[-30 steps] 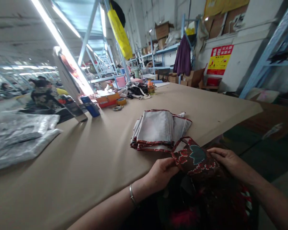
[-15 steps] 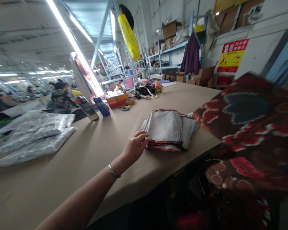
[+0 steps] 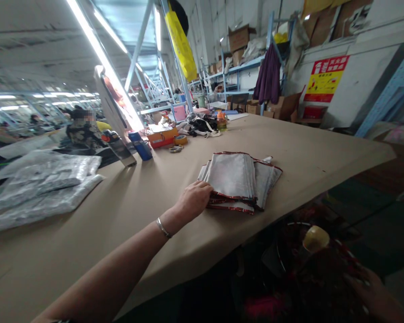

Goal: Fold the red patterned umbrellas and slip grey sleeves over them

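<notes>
A pile of folded cloth pieces (image 3: 231, 172), pale grey with dark red patterned edging, lies on the brown-covered table. My left hand (image 3: 195, 197) is at the pile's near left corner, its fingers curled together over the edge. Low on the right, beside the table, my right hand (image 3: 373, 289) is dim and partly cut off. It is against a dark red patterned cloth (image 3: 323, 278), and its fingers are too dark and blurred to make out. A pale yellow rounded thing (image 3: 316, 238) shows above that cloth.
Clear plastic bags (image 3: 50, 184) lie at the left. Near the back stand a dark blue can (image 3: 141, 147), a steel flask (image 3: 119, 148), an orange box (image 3: 161, 136) and a tape roll (image 3: 180, 139). The table's near edge (image 3: 229, 242) slants up rightward.
The large patterned cloth raised at the right has dropped below the table edge, uncovering the table's right end. My left hand has moved slightly right, onto the pile's corner. My right hand has become visible.
</notes>
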The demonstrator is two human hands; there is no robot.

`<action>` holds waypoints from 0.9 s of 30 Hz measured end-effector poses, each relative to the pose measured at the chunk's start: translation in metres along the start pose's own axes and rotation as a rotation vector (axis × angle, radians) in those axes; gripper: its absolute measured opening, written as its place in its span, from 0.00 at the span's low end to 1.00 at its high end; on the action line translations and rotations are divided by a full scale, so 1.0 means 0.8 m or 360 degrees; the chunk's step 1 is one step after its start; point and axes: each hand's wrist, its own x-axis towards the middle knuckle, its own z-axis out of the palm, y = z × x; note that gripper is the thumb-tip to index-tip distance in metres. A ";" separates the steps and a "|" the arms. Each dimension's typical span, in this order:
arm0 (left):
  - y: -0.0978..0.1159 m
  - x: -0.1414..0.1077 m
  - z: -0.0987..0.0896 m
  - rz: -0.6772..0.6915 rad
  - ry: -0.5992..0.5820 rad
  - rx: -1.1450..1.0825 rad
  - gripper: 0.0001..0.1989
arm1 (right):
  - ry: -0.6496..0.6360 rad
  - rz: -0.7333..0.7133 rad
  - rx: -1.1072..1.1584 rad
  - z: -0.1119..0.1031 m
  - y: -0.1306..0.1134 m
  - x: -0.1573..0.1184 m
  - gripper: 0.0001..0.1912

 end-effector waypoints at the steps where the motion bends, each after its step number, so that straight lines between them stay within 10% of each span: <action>1: 0.002 0.004 -0.003 -0.0019 0.0020 -0.0005 0.11 | 0.0037 0.0071 0.0088 -0.014 -0.028 0.002 0.19; 4: 0.012 0.017 -0.014 -0.0097 0.0154 -0.0018 0.10 | 0.0229 -0.0254 0.0265 -0.068 -0.164 -0.008 0.21; 6: 0.021 0.026 -0.020 -0.0152 0.0228 -0.0017 0.09 | 0.0099 -0.0960 0.0372 -0.086 -0.269 -0.030 0.17; 9: 0.036 0.038 -0.028 -0.0184 0.0264 0.0019 0.08 | -0.0065 -0.1757 0.0111 -0.067 -0.394 -0.065 0.18; 12: 0.047 0.043 -0.038 -0.0190 0.0285 0.0057 0.08 | -0.0073 -0.1827 -0.0278 -0.029 -0.454 -0.068 0.19; 20: 0.056 0.031 -0.040 -0.0436 0.0415 -0.0264 0.04 | 0.0096 -0.1295 -0.0298 -0.072 -0.422 -0.020 0.15; 27: 0.165 0.005 -0.026 -0.1089 0.0533 -0.2729 0.10 | -0.0240 -0.1328 -0.0127 -0.074 -0.309 -0.119 0.08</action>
